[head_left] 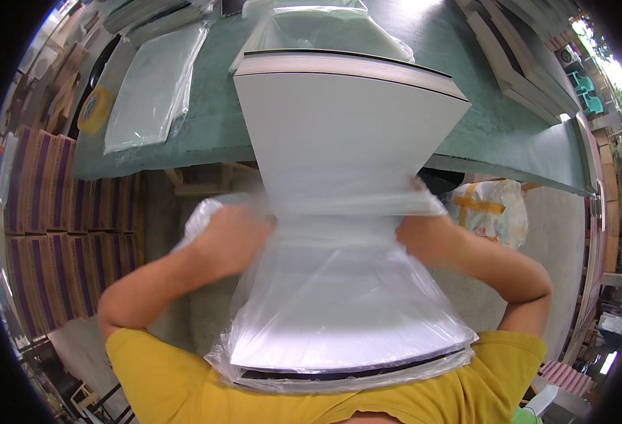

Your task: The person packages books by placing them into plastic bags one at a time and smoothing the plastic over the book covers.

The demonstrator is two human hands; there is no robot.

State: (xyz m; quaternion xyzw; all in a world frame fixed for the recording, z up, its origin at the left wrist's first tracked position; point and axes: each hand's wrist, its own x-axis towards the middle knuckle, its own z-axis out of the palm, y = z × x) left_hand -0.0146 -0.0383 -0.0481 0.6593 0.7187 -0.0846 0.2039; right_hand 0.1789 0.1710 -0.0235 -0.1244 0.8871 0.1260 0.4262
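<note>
A large flat white board with dark edges [346, 141] stands tilted from the person's chest up to the near edge of the green-topped table [212, 127]. Its lower half sits inside a clear plastic bag [339, 297]. The left hand [229, 237] and right hand [420, 237] each grip the bag's mouth, closed on the plastic at the board's sides.

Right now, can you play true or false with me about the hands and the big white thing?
1. Both hands, left hand and right hand, grip the clear plastic bag. True.
2. The white stack of boards is fully inside the bag. False: its far half sticks out over the green table.
3. The person wears a red shirt. False: the yellow shirt is yellow.
4. Purple and tan boxes are stacked on the left. True.
</note>
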